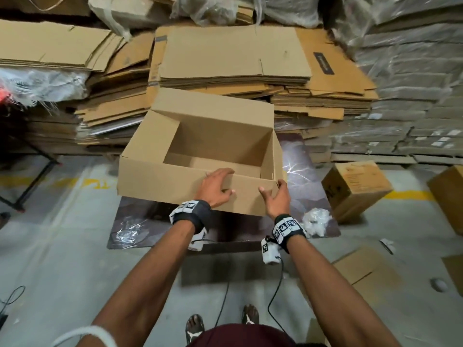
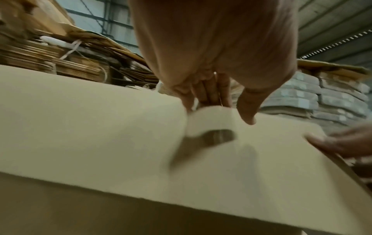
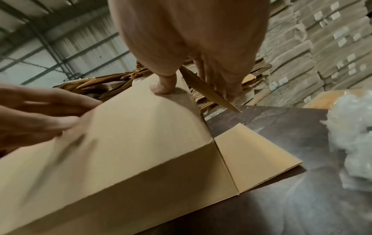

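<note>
- I'm watching the left hand (image 1: 217, 188) curling over the near rim of the cardboard box (image 1: 155, 181), centre frame.
- The right hand (image 1: 275, 197) is pinching its right corner.

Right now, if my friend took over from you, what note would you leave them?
The left hand grips the near top edge of the open brown cardboard box, fingers inside, thumb outside.
The right hand grips the box's near right corner.
The box stands on the dark marbled table, opened into shape, nothing inside.
Left, probably: fold the top flaps shut.
</note>
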`<act>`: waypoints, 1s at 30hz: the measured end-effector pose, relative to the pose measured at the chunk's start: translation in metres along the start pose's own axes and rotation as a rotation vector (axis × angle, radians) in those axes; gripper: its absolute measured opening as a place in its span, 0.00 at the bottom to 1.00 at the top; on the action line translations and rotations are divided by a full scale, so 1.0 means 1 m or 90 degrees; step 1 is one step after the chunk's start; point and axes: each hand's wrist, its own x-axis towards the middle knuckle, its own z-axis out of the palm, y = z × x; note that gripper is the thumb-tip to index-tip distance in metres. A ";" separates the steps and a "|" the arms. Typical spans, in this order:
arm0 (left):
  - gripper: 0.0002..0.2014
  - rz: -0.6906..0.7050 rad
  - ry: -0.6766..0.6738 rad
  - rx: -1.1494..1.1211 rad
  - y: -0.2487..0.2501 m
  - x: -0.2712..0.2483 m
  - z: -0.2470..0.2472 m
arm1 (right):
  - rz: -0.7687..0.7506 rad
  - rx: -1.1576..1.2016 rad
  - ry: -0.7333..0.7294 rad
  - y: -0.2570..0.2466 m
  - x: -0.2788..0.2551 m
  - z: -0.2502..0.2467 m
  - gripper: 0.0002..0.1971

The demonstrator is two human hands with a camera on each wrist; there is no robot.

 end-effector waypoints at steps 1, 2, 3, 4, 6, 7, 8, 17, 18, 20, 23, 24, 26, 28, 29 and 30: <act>0.29 0.006 0.008 -0.026 -0.010 0.000 -0.006 | -0.001 -0.009 -0.006 0.004 0.007 -0.003 0.39; 0.30 -0.004 0.026 0.010 -0.019 -0.001 -0.013 | 0.001 -0.022 -0.010 0.008 0.013 -0.008 0.39; 0.32 -0.030 0.045 0.113 -0.029 -0.004 -0.019 | 0.004 -0.039 -0.008 0.009 0.020 -0.013 0.39; 0.35 -0.070 0.052 0.238 -0.037 -0.008 -0.025 | 0.006 -0.063 0.003 0.008 0.026 -0.017 0.39; 0.38 -0.157 0.017 0.361 -0.047 -0.017 -0.033 | 0.009 -0.137 0.053 -0.003 0.035 -0.025 0.37; 0.37 -0.173 -0.006 0.345 -0.048 -0.019 -0.034 | 0.002 -0.177 0.085 -0.010 0.038 -0.026 0.35; 0.37 -0.176 -0.024 0.309 -0.047 -0.020 -0.034 | -0.024 -0.214 0.115 -0.018 0.038 -0.024 0.32; 0.29 -0.013 0.003 -0.014 -0.005 -0.013 -0.034 | -0.269 -0.342 -0.073 -0.055 -0.008 0.056 0.25; 0.26 -0.016 0.009 -0.033 -0.006 -0.013 -0.038 | -0.254 -0.338 -0.085 -0.051 -0.008 0.057 0.25; 0.20 -0.026 0.042 0.059 -0.009 -0.013 -0.046 | -0.263 -0.312 -0.129 -0.043 -0.003 0.052 0.25; 0.18 -0.037 -0.006 0.204 -0.011 -0.007 -0.059 | -0.277 -0.298 -0.184 -0.040 0.007 0.043 0.25; 0.22 -0.043 -0.039 0.214 -0.010 -0.002 -0.062 | -0.273 -0.297 -0.185 -0.041 0.009 0.042 0.25; 0.28 -0.042 -0.089 0.249 -0.006 0.014 -0.065 | -0.269 -0.308 -0.175 -0.045 0.011 0.045 0.25; 0.33 -0.059 -0.163 0.304 -0.005 0.028 -0.065 | -0.266 -0.331 -0.161 -0.049 0.009 0.046 0.26; 0.35 -0.091 -0.213 0.327 -0.006 0.032 -0.065 | -0.264 -0.341 -0.157 -0.050 0.007 0.046 0.26; 0.38 -0.123 -0.253 0.351 -0.009 0.034 -0.066 | -0.262 -0.349 -0.157 -0.050 0.005 0.045 0.25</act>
